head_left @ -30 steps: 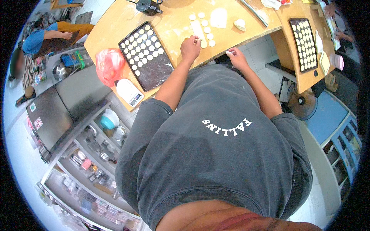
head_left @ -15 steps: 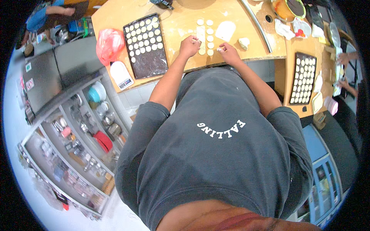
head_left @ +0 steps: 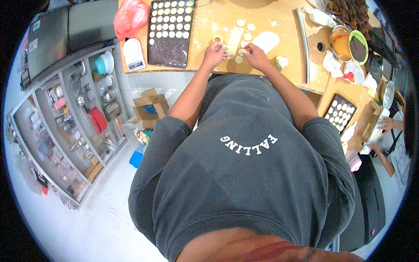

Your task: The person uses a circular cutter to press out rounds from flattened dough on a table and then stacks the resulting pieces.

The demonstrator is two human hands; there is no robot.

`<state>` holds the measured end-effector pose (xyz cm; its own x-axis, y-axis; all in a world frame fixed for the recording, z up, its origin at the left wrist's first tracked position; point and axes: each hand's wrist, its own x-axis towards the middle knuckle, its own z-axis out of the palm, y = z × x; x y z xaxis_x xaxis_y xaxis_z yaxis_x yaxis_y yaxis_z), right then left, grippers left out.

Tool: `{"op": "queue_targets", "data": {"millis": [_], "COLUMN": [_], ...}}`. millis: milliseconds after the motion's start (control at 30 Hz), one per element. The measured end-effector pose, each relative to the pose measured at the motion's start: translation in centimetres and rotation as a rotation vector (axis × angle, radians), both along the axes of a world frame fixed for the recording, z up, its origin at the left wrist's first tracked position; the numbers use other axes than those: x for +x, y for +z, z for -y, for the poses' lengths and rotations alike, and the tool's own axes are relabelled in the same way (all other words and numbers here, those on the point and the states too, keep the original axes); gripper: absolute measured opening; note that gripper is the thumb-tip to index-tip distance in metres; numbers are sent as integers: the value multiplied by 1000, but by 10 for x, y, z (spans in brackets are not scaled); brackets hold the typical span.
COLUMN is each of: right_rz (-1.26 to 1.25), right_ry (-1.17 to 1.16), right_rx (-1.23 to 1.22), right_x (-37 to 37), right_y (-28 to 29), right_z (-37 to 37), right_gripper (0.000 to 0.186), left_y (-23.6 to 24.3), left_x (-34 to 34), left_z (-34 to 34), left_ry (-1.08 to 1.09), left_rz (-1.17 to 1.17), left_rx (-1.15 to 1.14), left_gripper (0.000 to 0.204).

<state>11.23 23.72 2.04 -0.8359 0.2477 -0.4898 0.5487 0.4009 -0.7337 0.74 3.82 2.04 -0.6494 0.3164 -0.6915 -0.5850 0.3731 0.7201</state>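
Observation:
At the near edge of the wooden table, my left hand point(head_left: 214, 56) is closed in a pinch on a small piece of pale dough point(head_left: 226, 51). Across from it, my right hand point(head_left: 256, 58) has its fingertips pressed together on a small pale bit, too small to make out. Between and beyond the hands lies a flat dough strip point(head_left: 235, 37). Several thin dough rounds lie beside it, one dough round point(head_left: 240, 22) at the far end. A small ring point(head_left: 218, 39), perhaps a cutter, lies just beyond my left hand. Right of my right hand sits a dough lump point(head_left: 281, 63).
A white flat scraper point(head_left: 267, 41) lies beyond my right hand. Left stand a dark tray point(head_left: 168, 52) with rows of rounds, a scale point(head_left: 133, 52) and a red plastic bag point(head_left: 131, 18). A metal tube point(head_left: 302, 46) lies right. Another person's hands point(head_left: 380, 135) show far right.
The whole view has shifted, with the tray and table lying differently in it. Both hands stay over the dough, their fingers now closer together. The ring beyond my left hand has come into sight.

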Motion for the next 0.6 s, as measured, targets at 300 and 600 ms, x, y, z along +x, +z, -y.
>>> {"op": "queue_targets", "data": {"millis": [300,600], "right_rz": [33,43], "right_ry": [31,-17], "right_rx": [-18,-78], "right_x": [-23,-8], "right_y": [8,3], "right_z": [-34,-43], "right_gripper": [40,40], "left_y": [-7,7], "left_x": [13,21], "left_z": [-8,-17], "left_ry": [31,-159], "left_rz": [-168,-483], "left_rx": [-70,-541], "left_gripper": [16,31]}}
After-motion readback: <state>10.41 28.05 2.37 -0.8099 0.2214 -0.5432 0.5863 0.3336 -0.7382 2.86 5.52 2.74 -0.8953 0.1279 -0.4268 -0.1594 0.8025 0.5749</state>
